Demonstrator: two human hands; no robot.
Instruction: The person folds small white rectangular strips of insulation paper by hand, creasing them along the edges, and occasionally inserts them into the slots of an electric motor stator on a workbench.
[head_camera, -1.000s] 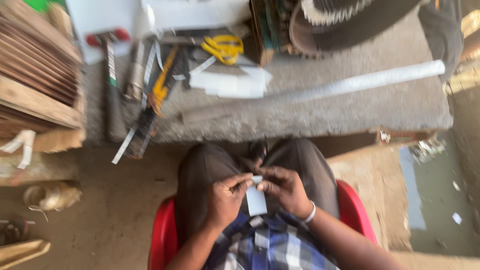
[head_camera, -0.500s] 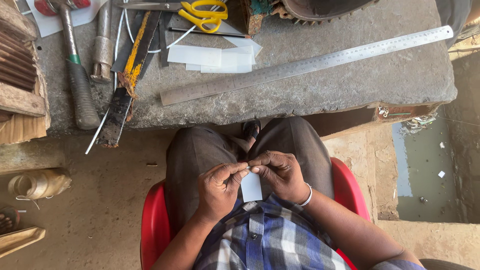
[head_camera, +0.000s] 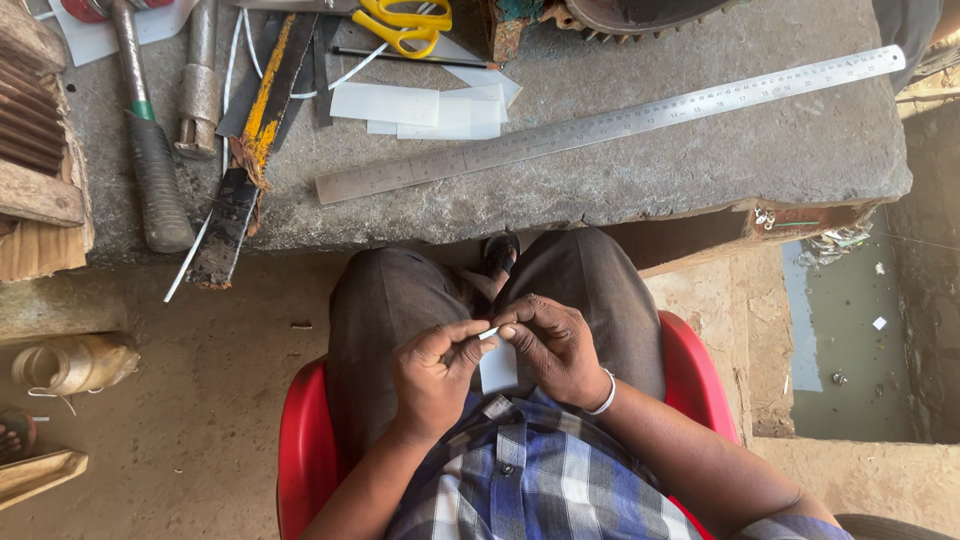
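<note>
I sit on a red plastic chair (head_camera: 300, 450) in front of a grey stone slab (head_camera: 780, 150). Both hands are together over my lap. My left hand (head_camera: 435, 375) and my right hand (head_camera: 550, 345) pinch the top edge of a small white card piece (head_camera: 497, 366) between thumbs and fingertips; the card hangs down between them. A long steel ruler (head_camera: 610, 125) lies diagonally across the slab beyond my knees. A stack of white card pieces (head_camera: 420, 108) lies on the slab near yellow-handled scissors (head_camera: 405, 22).
A hammer (head_camera: 150, 150), a metal cylinder (head_camera: 198, 85), a rusty yellow-stained blade (head_camera: 245, 150) and a pencil (head_camera: 410, 57) lie on the slab's left part. Stacked wooden strips (head_camera: 35, 130) stand at far left. A coil of pale cord (head_camera: 70, 365) lies on the floor. Murky water (head_camera: 860, 330) is at right.
The camera has tilted down and closer, so the slab and tools look larger. Both hands stayed together on the small white card over my lap.
</note>
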